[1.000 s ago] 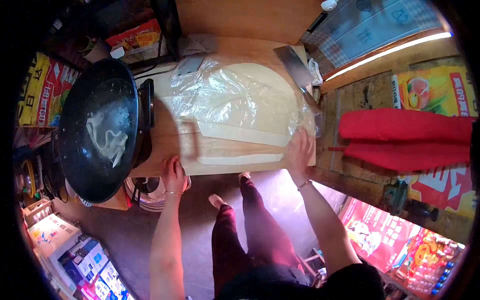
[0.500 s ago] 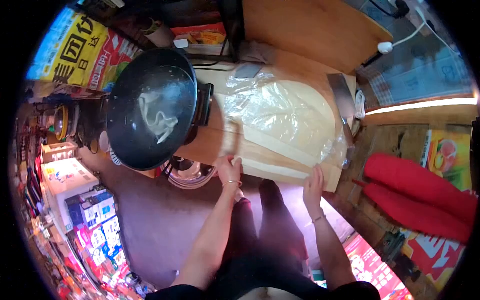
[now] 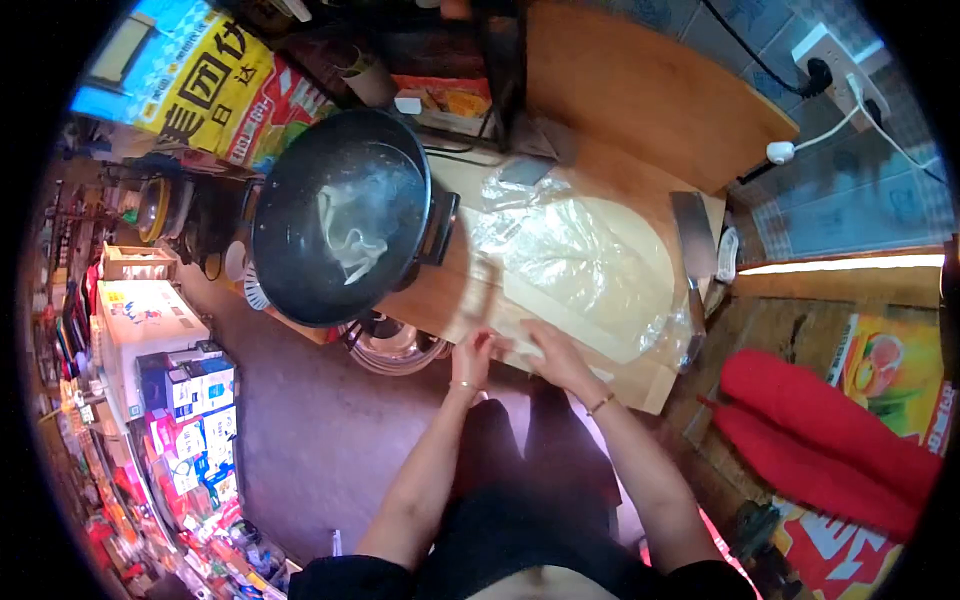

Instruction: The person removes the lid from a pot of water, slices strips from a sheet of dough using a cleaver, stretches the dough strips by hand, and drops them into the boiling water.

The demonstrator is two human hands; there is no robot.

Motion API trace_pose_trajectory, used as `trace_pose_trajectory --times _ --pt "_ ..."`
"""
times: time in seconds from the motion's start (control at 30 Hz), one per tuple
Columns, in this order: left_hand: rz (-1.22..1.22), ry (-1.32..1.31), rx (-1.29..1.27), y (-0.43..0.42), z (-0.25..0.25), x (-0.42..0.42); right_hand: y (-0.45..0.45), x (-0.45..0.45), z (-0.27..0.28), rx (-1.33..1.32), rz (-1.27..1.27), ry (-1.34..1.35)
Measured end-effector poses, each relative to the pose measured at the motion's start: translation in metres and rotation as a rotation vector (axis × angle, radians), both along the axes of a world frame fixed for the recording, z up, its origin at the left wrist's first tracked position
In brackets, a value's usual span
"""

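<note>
My left hand is at the front edge of a wooden board, thumb and fingers pinched together. Anything held in that pinch is too small to make out. Close on its right, my right hand reaches inward with fingers stretched out over the board's edge. Pale, dough-like material shows beside the fingertips. Behind the hands, a clear plastic sheet covers a broad pale sheet, apparently rolled dough. A black wok stands to the left, tilted in view, with a whitish folded strip inside.
A cleaver lies along the board's right side. Below the wok sits a shiny metal basin. Red padded sleeves rest at the right. A power strip with cables hangs on the tiled wall. Stacked boxes stand at left.
My right hand has moved left from the board's right end to beside my left hand. The pale strip along the front edge no longer shows stretched between them. The camera view has shifted.
</note>
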State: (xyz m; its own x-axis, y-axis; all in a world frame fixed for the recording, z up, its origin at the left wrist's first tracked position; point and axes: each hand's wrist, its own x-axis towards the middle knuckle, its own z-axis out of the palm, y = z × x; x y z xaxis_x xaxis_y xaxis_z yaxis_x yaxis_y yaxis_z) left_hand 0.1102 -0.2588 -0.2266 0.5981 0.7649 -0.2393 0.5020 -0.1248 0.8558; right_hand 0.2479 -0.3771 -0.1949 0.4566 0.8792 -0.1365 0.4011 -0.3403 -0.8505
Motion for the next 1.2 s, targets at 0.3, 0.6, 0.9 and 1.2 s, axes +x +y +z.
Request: trace_pose_trajectory --times 0.3,0.6,0.9,1.2 --pt "0.276 -0.638 -0.62 -0.001 0.131 0.008 0.017 -0.019 0.107 -0.044 -0.054 1.041" --pt "0.217 -0.667 -0.96 0.048 0.19 -0.02 0.074 -0.063 0.145 0.07 -0.045 0.84" --pt "0.234 -0.772 -1.022 0.11 0.214 -0.053 0.143 -0.11 0.162 0.269 -0.208 0.742" --pt "0.175 -0.72 -0.751 0.129 0.208 -0.057 0.154 -0.114 0.176 0.176 -0.266 0.716"
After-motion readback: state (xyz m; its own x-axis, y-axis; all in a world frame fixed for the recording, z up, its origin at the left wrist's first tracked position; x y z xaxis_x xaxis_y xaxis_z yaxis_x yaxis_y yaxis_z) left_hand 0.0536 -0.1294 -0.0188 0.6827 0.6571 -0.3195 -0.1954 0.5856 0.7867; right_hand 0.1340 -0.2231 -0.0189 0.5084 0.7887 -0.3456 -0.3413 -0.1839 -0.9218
